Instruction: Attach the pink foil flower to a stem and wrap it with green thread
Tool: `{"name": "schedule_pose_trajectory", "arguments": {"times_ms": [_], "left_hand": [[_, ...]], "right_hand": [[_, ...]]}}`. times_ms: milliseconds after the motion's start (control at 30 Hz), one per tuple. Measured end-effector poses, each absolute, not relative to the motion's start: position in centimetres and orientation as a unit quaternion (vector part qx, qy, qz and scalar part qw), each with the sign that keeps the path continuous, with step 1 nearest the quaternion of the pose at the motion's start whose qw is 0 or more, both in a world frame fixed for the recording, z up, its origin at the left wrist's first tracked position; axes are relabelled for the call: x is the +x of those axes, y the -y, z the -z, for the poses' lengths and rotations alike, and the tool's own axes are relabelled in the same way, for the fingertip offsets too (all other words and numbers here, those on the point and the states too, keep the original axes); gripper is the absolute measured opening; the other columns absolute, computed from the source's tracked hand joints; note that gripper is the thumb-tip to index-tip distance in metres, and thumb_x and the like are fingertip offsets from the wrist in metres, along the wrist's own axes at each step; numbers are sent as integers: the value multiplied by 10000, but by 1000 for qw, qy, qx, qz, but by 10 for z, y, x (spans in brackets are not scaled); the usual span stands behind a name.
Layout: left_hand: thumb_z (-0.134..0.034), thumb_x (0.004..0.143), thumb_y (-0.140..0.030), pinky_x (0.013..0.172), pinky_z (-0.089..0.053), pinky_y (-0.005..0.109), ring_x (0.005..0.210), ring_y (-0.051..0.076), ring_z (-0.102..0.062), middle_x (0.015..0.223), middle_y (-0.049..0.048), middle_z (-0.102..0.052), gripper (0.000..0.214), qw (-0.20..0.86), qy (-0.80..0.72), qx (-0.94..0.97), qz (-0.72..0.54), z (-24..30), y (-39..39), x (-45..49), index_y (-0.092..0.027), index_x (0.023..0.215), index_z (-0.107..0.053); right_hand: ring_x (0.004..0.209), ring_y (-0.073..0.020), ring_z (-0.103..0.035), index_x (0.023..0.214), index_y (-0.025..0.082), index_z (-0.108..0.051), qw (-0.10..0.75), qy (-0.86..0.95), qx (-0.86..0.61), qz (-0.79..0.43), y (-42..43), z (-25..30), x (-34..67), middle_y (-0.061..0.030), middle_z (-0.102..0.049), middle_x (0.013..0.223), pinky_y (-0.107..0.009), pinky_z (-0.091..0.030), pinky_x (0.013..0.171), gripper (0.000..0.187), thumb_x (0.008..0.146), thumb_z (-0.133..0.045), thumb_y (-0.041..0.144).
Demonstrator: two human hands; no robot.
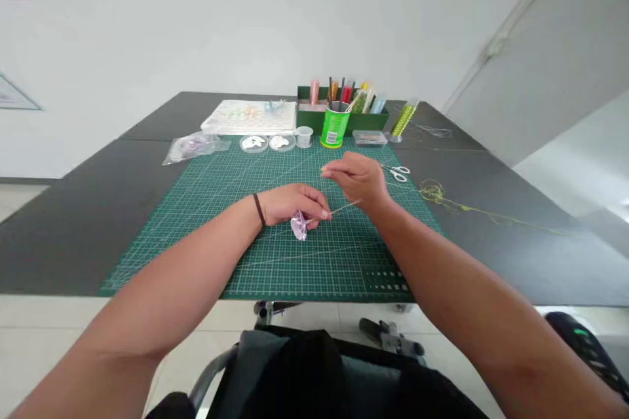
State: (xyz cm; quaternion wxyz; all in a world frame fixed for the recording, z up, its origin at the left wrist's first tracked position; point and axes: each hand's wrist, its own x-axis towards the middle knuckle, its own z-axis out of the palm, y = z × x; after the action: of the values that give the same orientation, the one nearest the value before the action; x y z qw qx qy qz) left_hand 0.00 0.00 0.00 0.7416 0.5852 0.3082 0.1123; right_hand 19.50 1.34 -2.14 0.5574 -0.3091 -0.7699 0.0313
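My left hand [305, 204] is closed in a pinch around the thin stem of a shiny lilac flower-like piece [298, 226], which hangs at the near side of the fingers. The thin wire-like stem [344, 208] runs up to the right, its far end close to my right wrist. Above and to the right of it, my right hand [356, 177] is closed with fingertips pressed together, pointing left; anything between them is too small to make out. Both hands are over the green cutting mat [206, 209]. White-handled scissors [399, 173] lie just beyond my right hand.
Along the back stand a white tray [226, 119], a green box [304, 118] of coloured rolls, a green can [335, 126] of tools, and dishes [253, 144] of white pieces. A plastic bag [189, 147] lies left; tangled yellow-green thread [432, 192] lies right.
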Motion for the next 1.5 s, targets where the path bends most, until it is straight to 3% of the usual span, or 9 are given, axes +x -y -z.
{"name": "schedule_pose_trajectory", "arguments": {"times_ms": [300,567,700,833,1033,1100,1200,1367,1500], "left_hand": [[-735,724,-142,520,-427,221,517,102,-576,565,14,-656,33,671,-400,596,-186,-2,-8,-3,-149,701,-712],[-657,856,-229,569,-457,248,578,114,-590,677,-2,-688,111,340,-509,648,-452,10,-24,-5,-175,770,-701],[-625,888,-237,612,-501,277,604,138,-615,707,-6,-700,111,274,-526,627,-505,12,-32,-10,-181,846,-712],[-628,900,-223,781,-535,317,777,160,-668,840,16,-752,104,187,-509,652,-529,12,-32,-11,-184,863,-717],[-612,942,-233,832,-535,323,883,174,-689,921,25,-769,125,93,-437,740,-502,17,-23,-7,-204,920,-732],[-614,953,-254,847,-527,336,865,178,-684,884,19,-761,132,64,-410,770,-485,19,-22,-5,-212,921,-734],[-615,962,-270,831,-515,338,827,180,-670,821,11,-741,143,39,-389,794,-466,20,-21,-3,-216,896,-731],[-598,979,-256,803,-506,317,813,166,-655,833,8,-729,134,44,-383,785,-484,21,-21,-2,-210,921,-710],[-596,981,-270,817,-504,320,828,171,-646,856,17,-723,134,50,-390,780,-487,21,-20,-2,-208,924,-701]], "right_hand": [[591,-145,-537,723,289,-797,548,765,-337,-17,-25,9,218,17,-596,613,-310,-433,596,272,886,-733,498],[640,-167,-525,770,253,-775,488,776,-398,26,-20,5,220,9,-554,620,-337,-432,675,152,890,-721,330],[664,-181,-549,778,227,-739,430,797,-424,-10,-24,13,221,-10,-571,657,-353,-454,692,162,890,-666,318],[970,-286,-652,876,212,-714,374,798,-472,-32,-34,30,222,-106,-710,972,-487,-495,909,132,831,-590,222],[1320,-306,-554,1199,172,-609,491,745,-444,-78,-21,32,196,-189,-636,1360,-533,-375,1145,320,937,-465,287],[1247,-277,-606,1203,192,-570,509,722,-431,-182,-12,28,184,-165,-674,1291,-502,-430,1090,328,995,-443,411],[941,-227,-682,1106,223,-541,498,697,-402,-325,-4,26,171,-55,-721,892,-451,-498,944,308,1010,-418,489],[530,-134,-419,906,248,-498,515,638,-407,-403,-3,27,166,70,-455,596,-303,-380,556,204,964,-511,443],[531,-116,-354,859,237,-517,496,657,-424,-378,0,21,169,68,-434,608,-285,-308,525,171,933,-552,387]]}}
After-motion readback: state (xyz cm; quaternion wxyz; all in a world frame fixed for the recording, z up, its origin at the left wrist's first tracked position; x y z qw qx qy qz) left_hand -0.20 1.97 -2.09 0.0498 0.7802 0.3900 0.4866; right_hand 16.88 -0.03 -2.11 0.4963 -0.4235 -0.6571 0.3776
